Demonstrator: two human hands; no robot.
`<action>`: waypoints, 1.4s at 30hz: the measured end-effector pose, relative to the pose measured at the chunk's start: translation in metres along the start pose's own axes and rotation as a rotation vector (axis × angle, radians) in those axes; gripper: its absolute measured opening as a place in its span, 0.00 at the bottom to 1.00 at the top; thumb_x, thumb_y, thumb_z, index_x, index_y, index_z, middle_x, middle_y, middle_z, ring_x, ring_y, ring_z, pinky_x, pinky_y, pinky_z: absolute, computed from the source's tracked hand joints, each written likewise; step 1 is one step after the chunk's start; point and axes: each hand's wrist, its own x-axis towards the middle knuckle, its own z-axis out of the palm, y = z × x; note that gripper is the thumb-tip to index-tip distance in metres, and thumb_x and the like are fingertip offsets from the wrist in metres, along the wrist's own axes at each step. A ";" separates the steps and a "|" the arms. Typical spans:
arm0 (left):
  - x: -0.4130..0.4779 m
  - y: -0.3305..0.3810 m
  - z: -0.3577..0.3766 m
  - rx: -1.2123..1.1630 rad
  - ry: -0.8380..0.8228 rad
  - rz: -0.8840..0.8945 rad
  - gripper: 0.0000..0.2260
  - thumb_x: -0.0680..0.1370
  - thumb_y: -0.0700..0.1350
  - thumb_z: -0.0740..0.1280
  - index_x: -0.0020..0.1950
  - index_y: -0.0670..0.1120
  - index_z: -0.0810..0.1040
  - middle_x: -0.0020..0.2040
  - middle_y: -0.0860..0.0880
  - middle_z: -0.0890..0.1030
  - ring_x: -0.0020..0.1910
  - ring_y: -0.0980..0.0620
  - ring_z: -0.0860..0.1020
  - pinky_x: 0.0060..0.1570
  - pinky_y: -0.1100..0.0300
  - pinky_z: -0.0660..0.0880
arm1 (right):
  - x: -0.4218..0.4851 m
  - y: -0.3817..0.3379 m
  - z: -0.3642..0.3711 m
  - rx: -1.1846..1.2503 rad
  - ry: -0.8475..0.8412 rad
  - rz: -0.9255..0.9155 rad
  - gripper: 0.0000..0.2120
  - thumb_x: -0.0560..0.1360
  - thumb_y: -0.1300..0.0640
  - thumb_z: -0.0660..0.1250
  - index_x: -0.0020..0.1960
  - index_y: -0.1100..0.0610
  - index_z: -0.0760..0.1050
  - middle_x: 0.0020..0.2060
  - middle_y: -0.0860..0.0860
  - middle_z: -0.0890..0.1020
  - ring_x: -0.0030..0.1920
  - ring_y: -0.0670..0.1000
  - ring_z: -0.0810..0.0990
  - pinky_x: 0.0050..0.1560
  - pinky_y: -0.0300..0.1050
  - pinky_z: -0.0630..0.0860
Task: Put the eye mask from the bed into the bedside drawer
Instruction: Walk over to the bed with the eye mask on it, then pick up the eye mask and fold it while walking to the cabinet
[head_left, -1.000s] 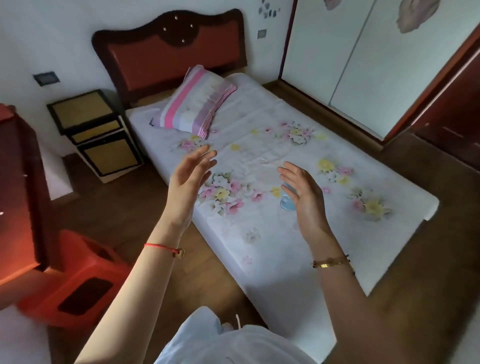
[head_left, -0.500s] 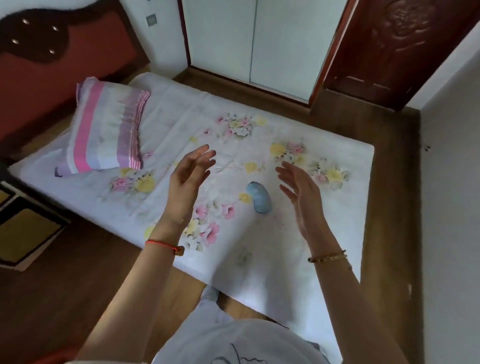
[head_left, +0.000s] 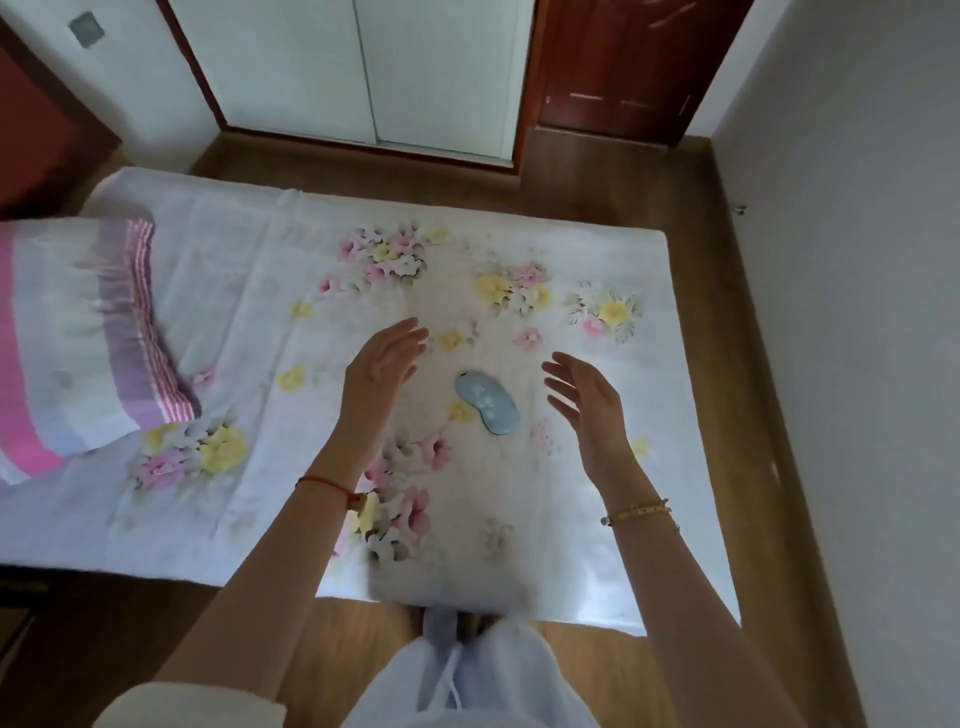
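Observation:
A light blue eye mask (head_left: 488, 401) lies flat on the flowered white sheet of the bed (head_left: 270, 291), near its middle. My left hand (head_left: 380, 369) hovers just left of the mask, fingers apart and holding nothing. My right hand (head_left: 586, 402) hangs to the right of the mask, also open and holding nothing. Neither hand touches the mask. The bedside drawer is out of view.
A pink and purple striped pillow (head_left: 78, 348) lies at the left end of the bed. White sliding doors (head_left: 363, 73) and a dark wooden door (head_left: 618, 67) stand beyond the bed. Wooden floor (head_left: 727, 332) runs along the right side, by a white wall.
My view has swung right and closer over the bed; the bedside cabinet has left the frame. The eye mask, hidden behind my right hand a second ago, now lies in plain sight between both hands.

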 end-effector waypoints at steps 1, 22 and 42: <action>0.010 -0.009 0.001 0.019 -0.004 -0.020 0.16 0.82 0.40 0.64 0.70 0.41 0.77 0.66 0.42 0.82 0.67 0.44 0.79 0.70 0.49 0.74 | 0.010 0.008 -0.001 -0.004 0.018 0.025 0.14 0.83 0.53 0.57 0.61 0.57 0.77 0.59 0.56 0.82 0.63 0.58 0.79 0.67 0.55 0.74; 0.193 -0.363 0.056 0.306 -0.030 -0.356 0.18 0.82 0.41 0.64 0.72 0.45 0.75 0.67 0.33 0.79 0.65 0.30 0.77 0.57 0.47 0.75 | 0.271 0.337 -0.039 -0.227 0.192 0.428 0.15 0.78 0.57 0.60 0.60 0.64 0.73 0.45 0.55 0.73 0.47 0.53 0.71 0.51 0.50 0.73; 0.179 -0.376 0.063 0.296 -0.120 -0.430 0.18 0.82 0.41 0.64 0.73 0.45 0.73 0.71 0.48 0.77 0.68 0.51 0.76 0.67 0.59 0.74 | 0.246 0.332 -0.020 -0.493 0.123 0.113 0.03 0.72 0.61 0.69 0.43 0.59 0.75 0.29 0.48 0.74 0.30 0.46 0.70 0.29 0.34 0.68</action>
